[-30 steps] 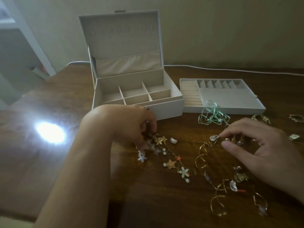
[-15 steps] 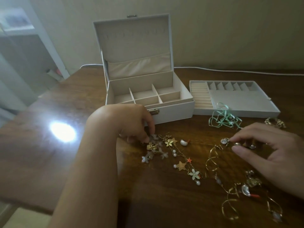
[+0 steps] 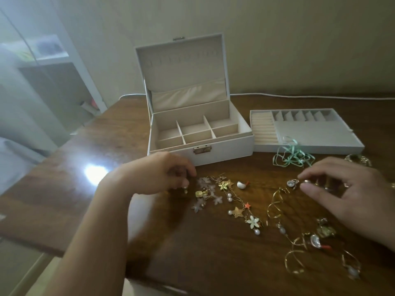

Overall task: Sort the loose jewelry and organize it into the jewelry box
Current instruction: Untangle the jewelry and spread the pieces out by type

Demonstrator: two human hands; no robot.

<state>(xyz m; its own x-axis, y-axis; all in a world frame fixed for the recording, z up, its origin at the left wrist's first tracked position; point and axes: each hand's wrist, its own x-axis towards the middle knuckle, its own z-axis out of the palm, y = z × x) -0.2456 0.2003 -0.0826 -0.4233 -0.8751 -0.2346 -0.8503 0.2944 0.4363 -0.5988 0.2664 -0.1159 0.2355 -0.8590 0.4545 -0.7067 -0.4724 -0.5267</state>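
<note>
Glossy wooden table [image 3: 64, 189]: left hand [image 3: 158, 174] pinches a small earring [image 3: 185, 190]; right hand [image 3: 350, 189] pinches a pearl stud [image 3: 306, 182].

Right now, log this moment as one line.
left hand pinches small earring | right hand pinches small piece | jewelry box open, compartments empty

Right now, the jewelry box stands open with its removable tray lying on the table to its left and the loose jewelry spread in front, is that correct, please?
Not quite: the removable tray lies to the right of the jewelry box, not its left. The head view shows it beside the box's right wall. The rest holds: the box stands open and the loose jewelry is spread on the table in front.
</note>
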